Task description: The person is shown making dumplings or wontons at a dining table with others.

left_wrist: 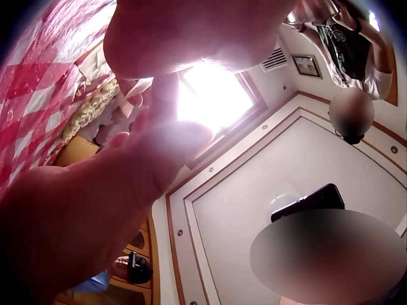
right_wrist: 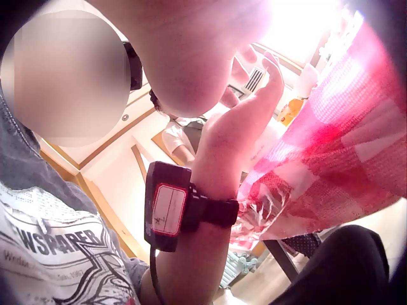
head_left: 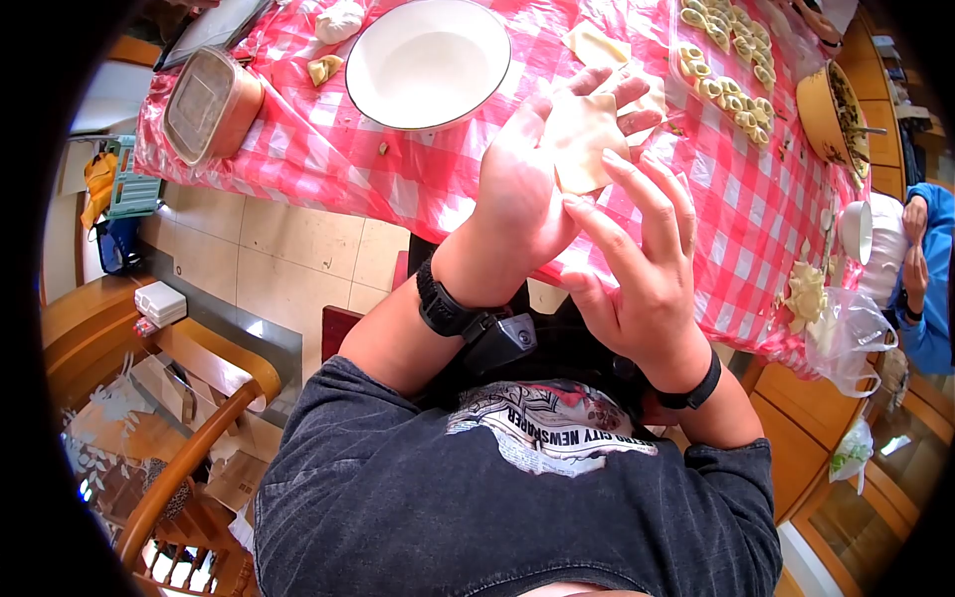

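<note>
In the head view, the left hand (head_left: 522, 184) is palm up with its fingers spread, and a thin, pale dough wrapper (head_left: 582, 144) lies across its palm and fingers. The right hand (head_left: 647, 269) is just beside it, fingers loosely bent, with fingertips at the wrapper's near edge; firm contact cannot be told. More wrappers (head_left: 597, 47) lie on the table beyond the left hand. In the left wrist view the left palm (left_wrist: 191, 38) fills the top and the right hand (left_wrist: 95, 190) reaches across. The right wrist view shows the left hand (right_wrist: 238, 127) beyond the right hand (right_wrist: 184, 57).
A white basin (head_left: 428, 65) stands on the checked tablecloth (head_left: 398, 164), with a lidded container (head_left: 199, 109) and garlic (head_left: 339, 21) at left. At right are a tray of folded dumplings (head_left: 731, 99), a filling bowl (head_left: 824, 114), a plastic bag (head_left: 851, 338) and a person in blue (head_left: 935, 269).
</note>
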### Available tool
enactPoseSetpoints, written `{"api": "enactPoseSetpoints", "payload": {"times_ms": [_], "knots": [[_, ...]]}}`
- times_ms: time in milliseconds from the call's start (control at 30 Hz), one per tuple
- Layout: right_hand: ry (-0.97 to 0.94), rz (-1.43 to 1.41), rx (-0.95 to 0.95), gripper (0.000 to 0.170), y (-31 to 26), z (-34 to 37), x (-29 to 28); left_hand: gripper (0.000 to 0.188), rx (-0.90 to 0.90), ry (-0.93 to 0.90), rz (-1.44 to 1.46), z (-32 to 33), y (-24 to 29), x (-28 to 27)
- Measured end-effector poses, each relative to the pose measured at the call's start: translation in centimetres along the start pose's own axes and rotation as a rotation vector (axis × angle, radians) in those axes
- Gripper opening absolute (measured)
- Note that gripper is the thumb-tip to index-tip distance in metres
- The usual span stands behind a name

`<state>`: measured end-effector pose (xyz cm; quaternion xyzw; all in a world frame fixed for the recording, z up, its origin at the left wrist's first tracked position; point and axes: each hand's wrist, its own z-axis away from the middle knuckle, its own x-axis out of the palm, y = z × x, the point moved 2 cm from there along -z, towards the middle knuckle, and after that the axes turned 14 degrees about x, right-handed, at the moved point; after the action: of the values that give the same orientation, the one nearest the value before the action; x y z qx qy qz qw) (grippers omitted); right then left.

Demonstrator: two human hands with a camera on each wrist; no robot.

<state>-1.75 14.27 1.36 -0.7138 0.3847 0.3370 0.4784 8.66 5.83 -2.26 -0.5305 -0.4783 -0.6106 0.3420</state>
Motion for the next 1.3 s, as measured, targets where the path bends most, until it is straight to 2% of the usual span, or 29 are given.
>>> {"api": "enactPoseSetpoints", "payload": {"times_ms": [633, 900, 1033, 1100, 1200, 1233, 1300], "knots": [[0.012, 0.005, 0.006, 0.041, 0.3, 0.3, 0.1, 0.051, 0.008, 0.026, 0.024, 0.0, -0.1, 0.2], [0.008, -0.025, 0.008, 0.048, 0.3, 0.3, 0.0, 0.051, 0.0, 0.041, 0.01, -0.1, 0.1, 0.1], [0.02, -0.042, -0.008, 0.046, 0.6, 0.2, -0.4, 0.059, -0.007, 0.041, 0.03, -0.4, 0.1, 0.5], [0.058, -0.067, -0.009, 0.036, 0.8, 0.2, -0.8, 0.065, -0.03, 0.049, 0.061, -0.2, 0.0, 0.7], [0.143, -0.023, 0.007, 0.038, 1.4, 0.0, -1.1, 0.063, -0.075, 0.034, 0.147, 0.2, 0.0, 1.4], [0.167, 0.014, 0.038, 0.036, 1.4, -0.1, -1.4, 0.073, -0.064, 0.017, 0.11, 0.4, -0.1, 1.5], [0.171, 0.032, 0.033, 0.035, 1.7, -0.3, -2.0, 0.076, -0.06, 0.008, 0.08, 0.7, -0.3, 1.6]]}}
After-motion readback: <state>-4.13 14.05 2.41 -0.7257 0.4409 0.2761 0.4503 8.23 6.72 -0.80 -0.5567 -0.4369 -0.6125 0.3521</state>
